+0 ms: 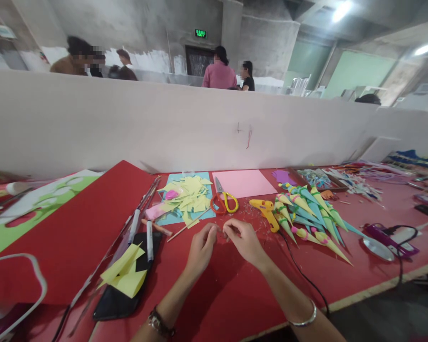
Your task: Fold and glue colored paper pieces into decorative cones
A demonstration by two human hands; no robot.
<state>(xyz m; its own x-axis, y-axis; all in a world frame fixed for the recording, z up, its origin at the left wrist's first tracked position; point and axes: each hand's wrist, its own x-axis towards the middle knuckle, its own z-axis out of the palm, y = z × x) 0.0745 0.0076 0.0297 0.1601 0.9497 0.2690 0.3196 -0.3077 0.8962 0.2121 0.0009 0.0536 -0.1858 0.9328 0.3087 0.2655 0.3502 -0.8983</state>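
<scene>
Red covers the bench (249, 297) where we work, and our left hand (201, 244) and right hand (245, 240) come close together near the centre of the frame. Fingers on both curl in towards the thumbs; whether anything small sits between them, we cannot tell. Just above our hands lie the scissors (223, 194), with yellow paper scraps (190, 194) to their left and a thin stick (180, 231) below those. A yellow glue gun (266, 207) rests just above and right of our right hand, beside heaped paper cones (316, 206) at centre right. We judge the step in hand to be fine fingertip work; the next move seems to call for a light, steady pinch, clear of the nozzle.
</scene>
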